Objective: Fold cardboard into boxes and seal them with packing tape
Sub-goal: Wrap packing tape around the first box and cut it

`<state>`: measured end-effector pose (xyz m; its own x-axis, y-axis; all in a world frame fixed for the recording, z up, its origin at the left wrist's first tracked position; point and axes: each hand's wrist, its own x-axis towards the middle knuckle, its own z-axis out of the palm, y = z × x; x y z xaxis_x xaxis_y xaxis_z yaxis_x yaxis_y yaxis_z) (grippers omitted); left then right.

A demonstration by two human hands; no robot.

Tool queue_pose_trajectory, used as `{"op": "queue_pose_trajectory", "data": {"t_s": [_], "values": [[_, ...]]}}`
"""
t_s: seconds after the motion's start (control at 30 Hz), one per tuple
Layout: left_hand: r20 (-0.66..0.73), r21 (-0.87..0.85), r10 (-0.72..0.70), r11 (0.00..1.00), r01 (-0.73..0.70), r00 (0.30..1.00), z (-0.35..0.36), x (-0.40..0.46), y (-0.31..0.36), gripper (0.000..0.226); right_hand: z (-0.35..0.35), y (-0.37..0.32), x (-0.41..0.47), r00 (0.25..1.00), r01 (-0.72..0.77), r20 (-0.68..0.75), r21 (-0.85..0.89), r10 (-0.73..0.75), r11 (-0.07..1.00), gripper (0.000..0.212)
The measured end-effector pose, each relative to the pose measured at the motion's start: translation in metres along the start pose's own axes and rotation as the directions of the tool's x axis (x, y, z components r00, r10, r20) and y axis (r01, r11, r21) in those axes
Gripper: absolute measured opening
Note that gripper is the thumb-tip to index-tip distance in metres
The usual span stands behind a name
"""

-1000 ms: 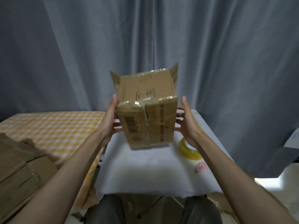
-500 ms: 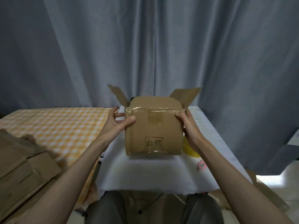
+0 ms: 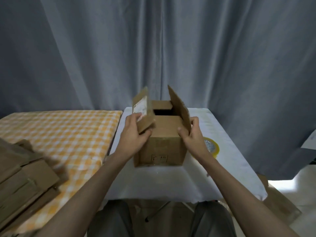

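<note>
Already upright on the white tabletop (image 3: 153, 182), the box (image 3: 160, 144) stands between the hands: left hand (image 3: 135, 134) pinching the left flap (image 3: 142, 110), right hand (image 3: 191, 134) the right flap (image 3: 179, 108), tape roll (image 3: 212, 147) nearer the right.

- Box (image 3: 160, 147): on the table (image 3: 171, 183), centre.
- Left hand (image 3: 135, 134): on the box's left flap (image 3: 143, 110).
- Right hand (image 3: 192, 134): on the right flap (image 3: 179, 106).
- Tape roll (image 3: 212, 147): right of the box, behind the right hand.
- Cardboard stack (image 3: 25, 175): far left, on the neighbouring table (image 3: 68, 130).
- Curtain (image 3: 153, 48): behind everything.
</note>
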<state>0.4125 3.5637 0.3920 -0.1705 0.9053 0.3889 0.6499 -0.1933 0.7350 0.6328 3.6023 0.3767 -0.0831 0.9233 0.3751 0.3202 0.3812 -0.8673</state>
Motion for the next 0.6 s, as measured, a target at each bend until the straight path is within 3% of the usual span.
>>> {"op": "queue_pose_trajectory", "data": {"t_s": [0.07, 0.17, 0.23, 0.33, 0.43, 0.6], "values": [[0.035, 0.161, 0.047, 0.985, -0.052, 0.998, 0.007, 0.0, -0.002, 0.064, 0.005, 0.005, -0.001, 0.995, 0.093, 0.052, -0.212, -0.084, 0.973, 0.026], [0.148, 0.222, 0.013, 0.974, -0.046, 0.989, 0.001, 0.001, -0.011, 0.079, 0.002, 0.004, 0.0, 0.988, 0.066, 0.152, -0.358, -0.011, 0.931, 0.041], [0.175, 0.137, -0.021, 0.991, -0.004, 0.984, -0.005, -0.002, -0.013, 0.086, -0.002, 0.002, 0.001, 0.98, 0.006, 0.191, -0.274, 0.048, 0.962, 0.052], [0.049, -0.123, -0.085, 0.988, 0.09, 0.995, -0.003, -0.001, -0.009, 0.064, 0.0, 0.002, -0.001, 0.985, -0.117, 0.121, -0.039, 0.121, 0.992, 0.037], [-0.001, -0.07, -0.164, 0.984, 0.164, 0.986, 0.012, 0.006, -0.001, 0.05, 0.008, 0.008, 0.003, 0.971, -0.24, 0.014, 0.084, 0.24, 0.967, 0.022], [-0.027, -0.086, -0.224, 0.971, 0.221, 0.974, 0.027, 0.026, 0.006, 0.056, 0.009, 0.014, 0.02, 0.937, -0.346, -0.001, 0.157, 0.35, 0.925, 0.054]]}}
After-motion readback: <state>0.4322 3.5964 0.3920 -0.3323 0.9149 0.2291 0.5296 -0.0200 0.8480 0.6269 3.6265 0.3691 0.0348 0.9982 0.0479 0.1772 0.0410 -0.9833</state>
